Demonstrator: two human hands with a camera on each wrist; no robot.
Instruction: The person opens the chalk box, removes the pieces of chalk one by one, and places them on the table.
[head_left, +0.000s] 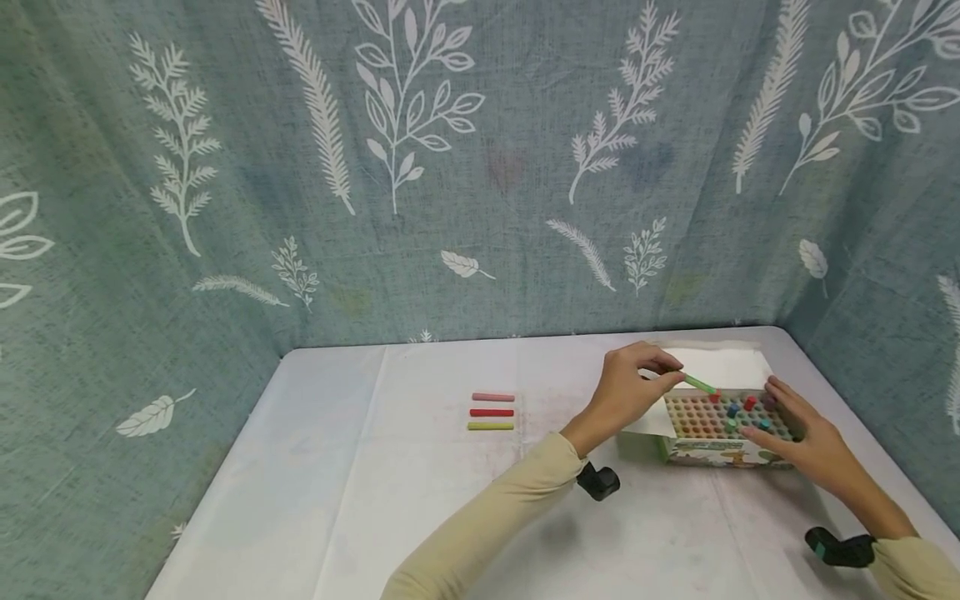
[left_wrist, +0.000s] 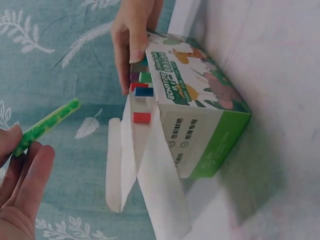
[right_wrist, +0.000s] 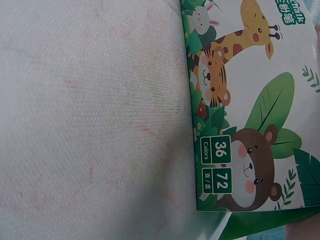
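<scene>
My left hand (head_left: 633, 383) pinches a green chalk stick (head_left: 700, 384) by one end between thumb and fingers. In the head view its free end points right, over the back left of the open chalk box (head_left: 731, 453). Across the right end of the box lies my right hand (head_left: 813, 442), holding it with the thumb at the front and the fingers at the back. A few chalks stand up from the holed insert, among them a red chalk (head_left: 750, 403) and a blue chalk (left_wrist: 144, 92). The right wrist view shows the animal-printed box front (right_wrist: 235, 100).
Left of the box, a pink chalk (head_left: 492, 397), a red chalk (head_left: 491, 412) and a yellow-green chalk (head_left: 491, 426) lie in parallel on the white tabletop (head_left: 420, 483). The box's white lid (head_left: 720, 367) stands open at the back, and a side flap (left_wrist: 162, 185) sticks out left.
</scene>
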